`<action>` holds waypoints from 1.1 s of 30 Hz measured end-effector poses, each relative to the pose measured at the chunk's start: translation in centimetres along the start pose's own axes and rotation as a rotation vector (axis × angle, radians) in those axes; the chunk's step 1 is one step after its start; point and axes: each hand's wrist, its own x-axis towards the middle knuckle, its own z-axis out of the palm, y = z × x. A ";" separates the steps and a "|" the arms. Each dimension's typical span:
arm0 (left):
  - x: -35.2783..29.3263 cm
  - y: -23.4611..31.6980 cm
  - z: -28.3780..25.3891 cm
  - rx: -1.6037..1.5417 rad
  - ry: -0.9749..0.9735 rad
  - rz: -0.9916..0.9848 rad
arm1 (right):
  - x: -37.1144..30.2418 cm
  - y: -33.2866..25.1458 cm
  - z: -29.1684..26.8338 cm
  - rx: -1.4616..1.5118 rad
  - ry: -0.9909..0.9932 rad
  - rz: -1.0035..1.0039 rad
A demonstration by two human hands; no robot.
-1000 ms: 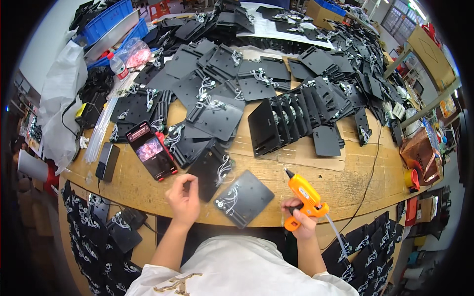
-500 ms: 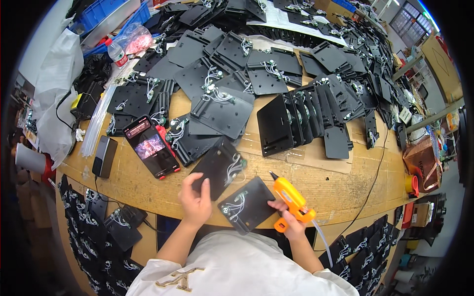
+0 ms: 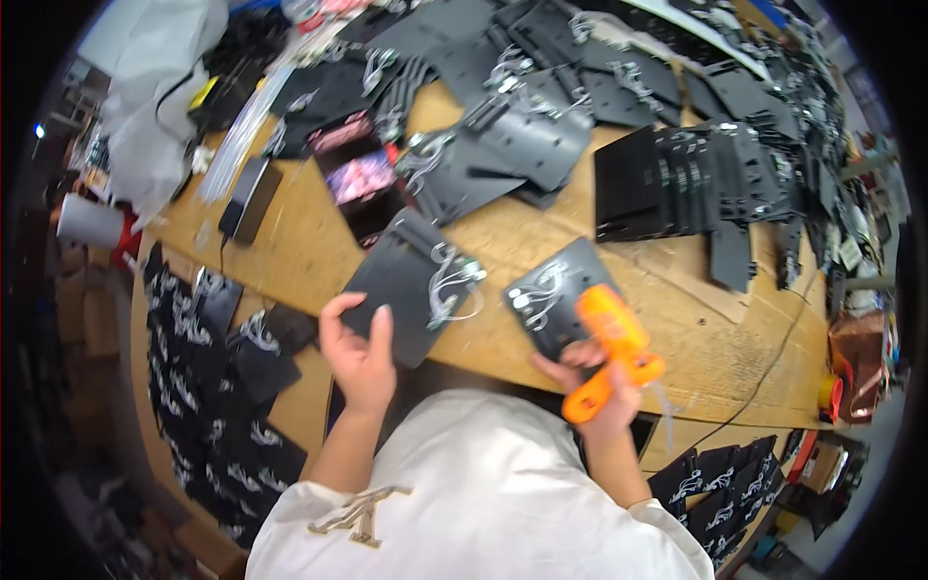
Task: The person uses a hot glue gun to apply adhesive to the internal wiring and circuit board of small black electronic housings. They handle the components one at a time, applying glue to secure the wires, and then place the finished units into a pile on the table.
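One glue gun — brt orng

Looks down from the wearer's head, left of its twin, upright and unmirrored. Faces forward across the wooden table, toward twelve o'clock. Sits near enough to fill six o'clock with the white shirt, catching from above the left hand toward eight and the right hand toward four. Curves outward, fisheye-wide, darkening at the corners.
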 end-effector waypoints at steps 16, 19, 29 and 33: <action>-1.0 1.0 2.4 0.506 -0.189 0.554 | -0.9 1.5 2.2 -1.213 -0.336 -0.269; -0.9 1.5 2.3 0.504 -0.200 0.516 | -0.3 2.4 2.0 -1.212 -0.278 -0.355; -0.7 0.9 2.0 0.536 -0.175 0.443 | -0.2 2.4 1.5 -1.287 -0.216 -0.310; -0.8 0.6 1.9 0.517 -0.155 0.356 | -0.1 2.3 1.1 -1.304 -0.228 -0.295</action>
